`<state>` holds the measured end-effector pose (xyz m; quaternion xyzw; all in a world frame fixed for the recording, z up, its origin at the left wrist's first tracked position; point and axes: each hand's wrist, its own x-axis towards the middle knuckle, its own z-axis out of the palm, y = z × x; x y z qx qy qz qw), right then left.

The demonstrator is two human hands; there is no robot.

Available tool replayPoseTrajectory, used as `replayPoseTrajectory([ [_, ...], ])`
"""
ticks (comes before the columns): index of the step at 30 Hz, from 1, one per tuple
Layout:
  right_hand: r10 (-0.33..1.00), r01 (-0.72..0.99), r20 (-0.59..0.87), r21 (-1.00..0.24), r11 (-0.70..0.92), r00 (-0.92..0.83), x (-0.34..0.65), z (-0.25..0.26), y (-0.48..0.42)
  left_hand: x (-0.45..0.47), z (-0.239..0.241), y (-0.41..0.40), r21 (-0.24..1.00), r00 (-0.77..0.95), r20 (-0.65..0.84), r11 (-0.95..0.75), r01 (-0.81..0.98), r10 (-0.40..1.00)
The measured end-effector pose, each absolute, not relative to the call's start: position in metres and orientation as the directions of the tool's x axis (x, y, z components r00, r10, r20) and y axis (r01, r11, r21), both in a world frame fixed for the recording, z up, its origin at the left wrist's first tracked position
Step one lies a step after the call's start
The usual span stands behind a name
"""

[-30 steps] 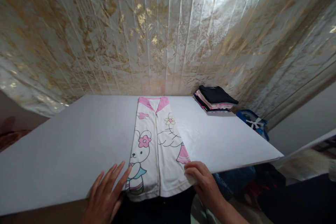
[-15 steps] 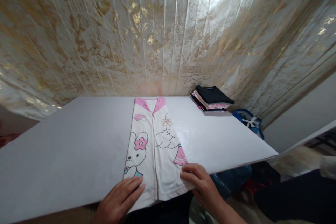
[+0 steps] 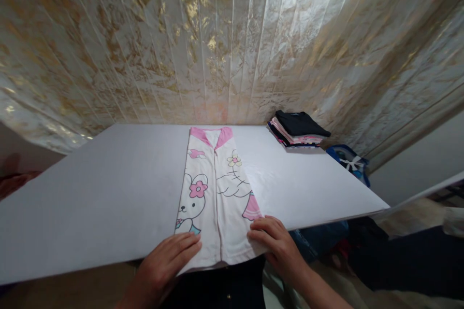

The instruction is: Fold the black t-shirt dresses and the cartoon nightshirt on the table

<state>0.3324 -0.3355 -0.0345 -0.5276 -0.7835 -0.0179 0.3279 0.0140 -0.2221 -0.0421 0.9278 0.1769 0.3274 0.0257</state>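
Note:
A white garment with pink collar and cartoon bunny print lies folded into a long strip down the middle of the white table. My left hand rests on its near left corner, fingers flat and together, pointing right. Fingers curled, my right hand grips the near right corner of the garment at the table's front edge.
A stack of folded clothes, black on top, sits at the table's far right corner. A blue bag lies beyond the right edge. A gold-patterned curtain hangs behind. Dark items lie on the floor at right.
My left hand moved from the bare table onto the garment's near left corner. The right hand stayed on the right corner. The view shifted slightly.

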Motion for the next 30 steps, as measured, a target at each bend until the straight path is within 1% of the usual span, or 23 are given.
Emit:
replayPoseTrajectory([
  [4, 0.831, 0.766, 0.474, -0.406, 0.498, -0.290, 0.329, -0.021, -0.336, 0.010, -0.028, -0.228, 0.305, 0.744, 0.540, -0.916, 0.262, 0.393],
  [6, 0.852, 0.710, 0.421, -0.492, 0.504, -0.312, 0.329, -0.007, -0.337, 0.008, -0.015, -0.228, 0.414, 0.766, 0.480, -0.880, 0.233, 0.429],
  [7, 0.870, 0.676, 0.384, -0.556, 0.484, -0.308, 0.329, 0.002, -0.335, 0.009, -0.005, -0.226, 0.491, 0.779, 0.427, -0.841, 0.226, 0.459],
  [9, 0.916, 0.593, 0.293, -0.699, 0.400, -0.272, 0.330, 0.018, -0.326, 0.013, 0.017, -0.217, 0.682, 0.798, 0.265, -0.690, 0.241, 0.541],
  [11, 0.958, 0.518, 0.215, -0.807, 0.283, -0.188, 0.332, 0.030, -0.307, 0.024, 0.039, -0.201, 0.852, 0.775, 0.054, -0.434, 0.293, 0.630],
  [13, 0.985, 0.466, 0.161, -0.867, 0.174, -0.068, 0.336, 0.033, -0.278, 0.039, 0.054, -0.179, 0.940, 0.703, -0.116, -0.151, 0.306, 0.702],
  [14, 0.991, 0.442, 0.134, -0.888, 0.124, -0.010, 0.338, 0.031, -0.262, 0.046, 0.058, -0.167, 0.958, 0.670, -0.187, -0.016, 0.285, 0.718],
  [16, 0.994, 0.374, 0.072, -0.927, 0.034, 0.088, 0.342, 0.021, -0.231, 0.059, 0.056, -0.146, 0.953, 0.630, -0.302, 0.205, 0.223, 0.716],
  [17, 0.990, 0.340, 0.045, -0.940, -0.003, 0.132, 0.344, 0.015, -0.218, 0.064, 0.052, -0.137, 0.937, 0.608, -0.348, 0.284, 0.203, 0.714],
  [19, 0.981, 0.299, 0.006, -0.953, -0.053, 0.194, 0.348, 0.002, -0.200, 0.069, 0.042, -0.126, 0.910, 0.567, -0.406, 0.373, 0.181, 0.716],
  [22, 0.981, 0.291, -0.029, -0.953, -0.086, 0.194, 0.350, -0.008, -0.195, 0.069, 0.032, -0.127, 0.896, 0.554, -0.429, 0.414, 0.161, 0.713],
  [25, 0.981, 0.322, -0.055, -0.940, -0.114, 0.188, 0.351, -0.009, -0.206, 0.063, 0.035, -0.139, 0.900, 0.543, -0.422, 0.407, 0.156, 0.726],
  [28, 0.969, 0.396, -0.062, -0.905, -0.156, 0.240, 0.350, -0.006, -0.218, 0.057, 0.036, -0.151, 0.915, 0.478, -0.404, 0.347, 0.207, 0.780],
  [30, 0.964, 0.462, -0.035, -0.873, -0.158, 0.263, 0.348, -0.007, -0.224, 0.055, 0.030, -0.154, 0.926, 0.411, -0.361, 0.271, 0.261, 0.837],
])
